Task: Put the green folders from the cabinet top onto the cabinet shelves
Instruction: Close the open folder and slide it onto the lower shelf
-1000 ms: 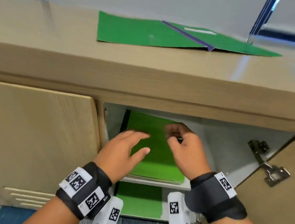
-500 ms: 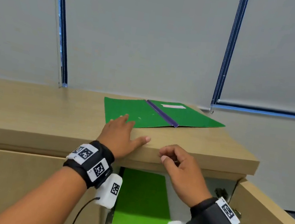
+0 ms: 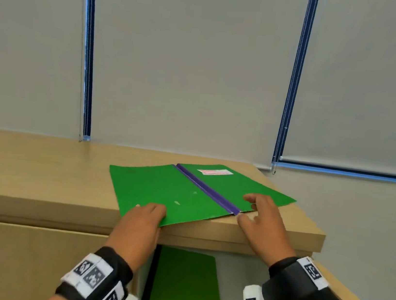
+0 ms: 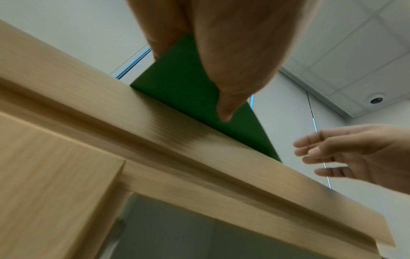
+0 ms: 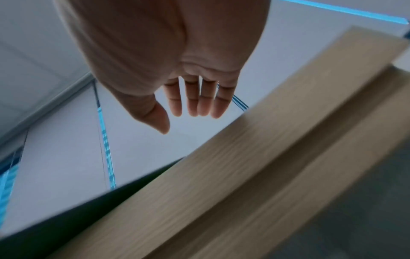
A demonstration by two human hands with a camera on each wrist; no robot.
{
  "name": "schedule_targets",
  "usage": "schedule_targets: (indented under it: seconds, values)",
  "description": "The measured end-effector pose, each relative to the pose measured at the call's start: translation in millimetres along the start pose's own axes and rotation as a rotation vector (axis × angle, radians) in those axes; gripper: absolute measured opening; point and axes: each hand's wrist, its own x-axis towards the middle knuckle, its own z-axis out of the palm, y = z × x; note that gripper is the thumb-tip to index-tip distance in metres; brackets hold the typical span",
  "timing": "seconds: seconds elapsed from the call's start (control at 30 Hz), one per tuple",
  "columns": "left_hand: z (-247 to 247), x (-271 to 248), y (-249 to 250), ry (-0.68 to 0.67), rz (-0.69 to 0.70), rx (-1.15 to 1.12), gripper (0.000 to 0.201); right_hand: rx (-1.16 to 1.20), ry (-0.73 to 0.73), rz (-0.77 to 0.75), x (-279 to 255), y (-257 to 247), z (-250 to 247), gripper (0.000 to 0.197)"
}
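Left grip: my left hand [image 3: 142,221] pinches the near corner of the top green folder [image 3: 168,191].
Right grip: my right hand [image 3: 264,225] hovers, fingers relaxed, holding nothing.
Folder: frame centre, overhanging the cabinet top [image 3: 36,173].
Shelf: shelved folders [image 3: 185,288] below.

right hand [image 5: 177,70]: upper centre, fingers straight, holding nothing | cabinet top [image 5: 255,175]: blurred, lower right | green folder [image 5: 66,219]: dark edge, lower left

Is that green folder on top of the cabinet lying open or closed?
Open. The green folder is spread flat, both covers either side of its purple spine; the left hand pinches its near corner.
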Motion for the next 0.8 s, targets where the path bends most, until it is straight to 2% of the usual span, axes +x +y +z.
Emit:
schedule_targets:
  seconds: [0.1,0.17,0.23,0.3,0.37,0.4,0.47,0.5,0.57,0.63,0.7,0.77,0.8]
  values:
    - [8,-22,-7,0.114,-0.001,-0.043,0.044,-0.341,-0.123,-0.044,10,0,-7,0.07]
    - [8,-30,-10,0.166,0.001,-0.122,0.056,-0.452,-0.262,-0.015,12,0,-7,0.084]
    - [0,-32,-7,0.207,-0.006,-0.213,0.054,-0.466,-0.357,-0.012,12,0,-2,0.082]
    - [-9,-30,2,0.199,-0.01,-0.294,0.049,-0.396,-0.39,-0.032,9,2,6,0.059]
    - [-21,-27,13,0.142,-0.012,-0.374,0.045,-0.301,-0.284,0.018,5,-6,6,0.018]
    - [-26,-26,18,0.108,-0.011,-0.411,0.049,-0.258,-0.205,0.048,4,-9,5,0.013]
    - [-35,-23,27,0.033,-0.017,-0.489,0.072,-0.109,-0.001,0.041,3,-15,0,0.012]
    - [-39,-22,32,-0.012,-0.027,-0.544,0.084,-0.019,0.097,-0.014,1,-21,-3,0.026]
    - [-48,-16,43,-0.092,-0.076,-0.758,0.099,0.145,0.191,-0.145,-8,-39,-8,0.057]
    - [-66,-3,55,-0.121,-0.157,-1.119,0.108,0.265,0.213,-0.29,-20,-61,-12,0.057]
    - [-87,10,64,-0.101,-0.257,-1.45,0.12,0.261,0.235,-0.489,-34,-79,-13,0.057]
    - [-109,18,66,-0.076,-0.266,-1.645,0.113,0.175,0.235,-0.656,-47,-91,-13,0.059]
    - [-120,18,66,-0.065,-0.228,-1.696,0.096,0.133,0.225,-0.7,-52,-95,-12,0.064]
